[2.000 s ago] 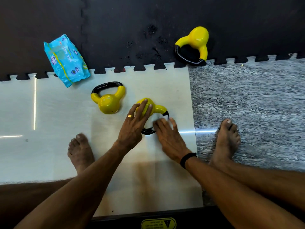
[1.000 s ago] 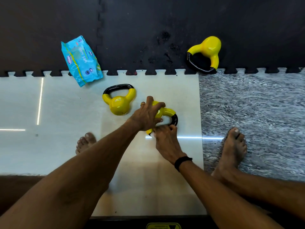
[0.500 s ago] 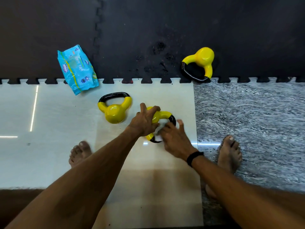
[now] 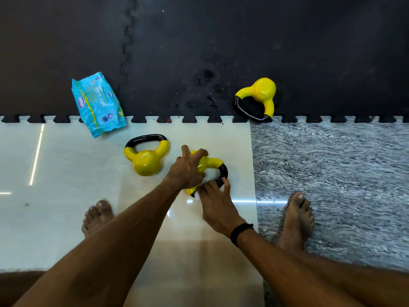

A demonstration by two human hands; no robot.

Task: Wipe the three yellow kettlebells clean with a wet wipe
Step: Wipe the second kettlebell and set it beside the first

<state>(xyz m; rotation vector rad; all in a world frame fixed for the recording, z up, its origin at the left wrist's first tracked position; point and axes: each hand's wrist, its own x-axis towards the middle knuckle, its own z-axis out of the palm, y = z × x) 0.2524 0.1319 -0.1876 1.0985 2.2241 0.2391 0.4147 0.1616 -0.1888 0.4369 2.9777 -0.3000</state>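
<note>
While the left hand (image 4: 187, 171) curls over the body of the near kettlebell (image 4: 210, 163) lying on the pale floor tile (image 4: 66, 173), the right hand (image 4: 215, 203) pinches a white wet wipe (image 4: 197, 195) against its black handle, the other two kettlebells (image 4: 146, 159) (image 4: 257, 97) lying apart.

- The blue wipes pack (image 4: 98, 104) carries pale lettering reading "wet wipes", as far as the blur allows.
- A small pink logo sits by its left edge; its brand name is too small to read.
</note>
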